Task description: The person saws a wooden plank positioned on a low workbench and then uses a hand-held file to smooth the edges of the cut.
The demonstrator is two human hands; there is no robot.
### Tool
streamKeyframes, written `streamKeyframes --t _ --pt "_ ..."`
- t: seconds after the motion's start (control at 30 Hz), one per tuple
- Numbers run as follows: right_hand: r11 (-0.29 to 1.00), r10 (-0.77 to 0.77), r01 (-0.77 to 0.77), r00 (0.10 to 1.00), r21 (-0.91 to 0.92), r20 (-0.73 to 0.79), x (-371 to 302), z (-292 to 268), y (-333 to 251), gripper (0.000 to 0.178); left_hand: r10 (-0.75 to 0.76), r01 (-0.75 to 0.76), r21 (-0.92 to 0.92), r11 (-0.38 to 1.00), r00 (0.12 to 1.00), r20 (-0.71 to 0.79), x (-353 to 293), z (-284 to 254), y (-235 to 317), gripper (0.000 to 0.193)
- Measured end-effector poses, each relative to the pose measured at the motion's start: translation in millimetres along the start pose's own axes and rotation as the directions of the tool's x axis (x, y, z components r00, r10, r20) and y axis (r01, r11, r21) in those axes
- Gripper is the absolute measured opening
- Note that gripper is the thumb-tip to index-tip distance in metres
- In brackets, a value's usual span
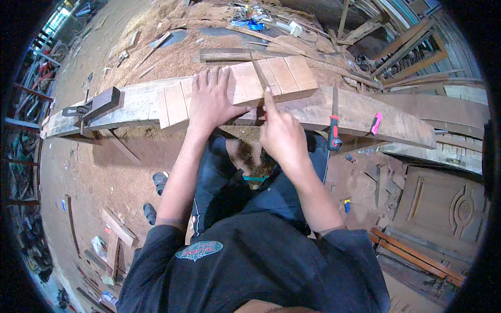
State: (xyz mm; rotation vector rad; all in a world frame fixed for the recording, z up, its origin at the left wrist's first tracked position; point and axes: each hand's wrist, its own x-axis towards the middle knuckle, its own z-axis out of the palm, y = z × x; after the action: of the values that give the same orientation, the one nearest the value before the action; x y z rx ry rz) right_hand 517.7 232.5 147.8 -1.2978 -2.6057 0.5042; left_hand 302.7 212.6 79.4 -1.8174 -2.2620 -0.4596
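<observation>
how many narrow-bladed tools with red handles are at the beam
2: one tool gripped in the right hand, partly hidden; the other tool lying across the beam, left of the pink item.

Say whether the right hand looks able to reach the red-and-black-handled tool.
Probably yes: nothing visible stands between the right hand and the red-and-black-handled tool, though it would likely first need to release the thin-bladed tool.
</observation>
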Motion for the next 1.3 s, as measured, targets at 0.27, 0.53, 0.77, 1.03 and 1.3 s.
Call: streamKeyframes --t 0.27,0.53,0.77,1.03,1.3 --pt "0.997 0.076 -0.078 0.996 0.022 0.053 -73 -7 4 0.087 -0.044 0.044 0.009 0.999 0.998 0.037 -1 -2 2 0.123" --pt "0.998 0.057 -0.057 0.998 0.006 0.03 0 1 -1 0.077 -0.029 0.026 0.064 0.998 0.998 0.055 -1 -2 -2 0.125" --pt "0.999 0.022 -0.022 1.0 0.033 0.017 -37 -6 12 0.08 -0.025 0.024 0.023 0.999 0.999 0.035 0 -1 2 0.123" --pt "0.995 0.066 -0.068 0.997 0.074 0.028 -45 -6 8 0.08 -0.025 0.025 0.033 0.999 1.0 0.002 -4 -3 0 0.122" --pt "0.997 0.0 0.003 0.999 0.08 -0.044 0 9 12 0.077 -0.035 0.035 0.004 0.999 0.999 -0.001 -1 -3 1 0.122"
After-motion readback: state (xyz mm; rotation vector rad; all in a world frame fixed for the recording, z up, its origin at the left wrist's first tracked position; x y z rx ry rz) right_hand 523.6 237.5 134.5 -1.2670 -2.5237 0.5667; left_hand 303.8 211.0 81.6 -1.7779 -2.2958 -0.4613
